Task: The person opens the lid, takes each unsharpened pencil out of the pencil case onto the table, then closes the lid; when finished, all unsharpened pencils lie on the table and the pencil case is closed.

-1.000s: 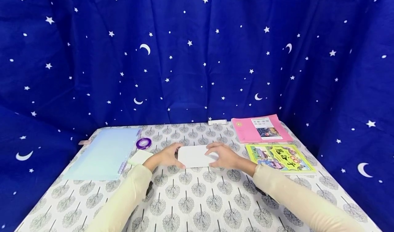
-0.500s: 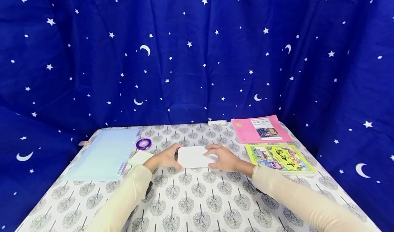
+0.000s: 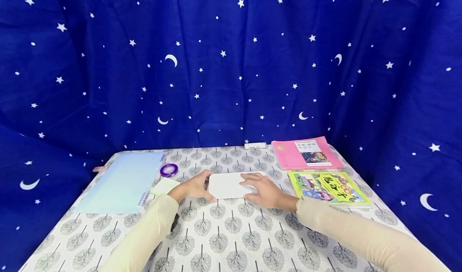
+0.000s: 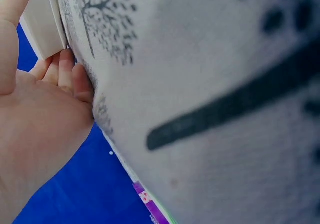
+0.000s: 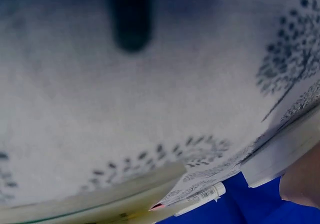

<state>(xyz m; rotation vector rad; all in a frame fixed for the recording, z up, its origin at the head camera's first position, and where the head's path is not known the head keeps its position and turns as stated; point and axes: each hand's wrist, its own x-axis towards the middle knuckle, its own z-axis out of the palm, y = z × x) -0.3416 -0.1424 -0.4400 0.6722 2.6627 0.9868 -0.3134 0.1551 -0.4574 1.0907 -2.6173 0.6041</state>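
Note:
A white rectangular box (image 3: 226, 185) with rounded corners lies flat near the middle of the table, between the two hands. My left hand (image 3: 196, 187) holds its left end, thumb at the near corner and fingers round the far side. In the left wrist view, the fingers (image 4: 65, 73) reach the underside edge of the box (image 4: 42, 23). At the right end, my right hand (image 3: 266, 189) grips the box, with fingers over the top and thumb at the near edge. Only a sliver of this hand (image 5: 302, 179) and the box (image 5: 280, 151) shows in the right wrist view.
Left of the hands are a pale blue spiral notebook (image 3: 120, 181), a purple tape roll (image 3: 169, 169) and a pale green pad (image 3: 164, 186). To the right lie a yellow picture book (image 3: 328, 187) and a pink book (image 3: 288, 155). A white tube (image 3: 255, 145) lies at the back edge.
The box and left hand stay almost in place. My right hand has shifted slightly towards the near side, still on the right end of the box. The head view has tilted up a little.

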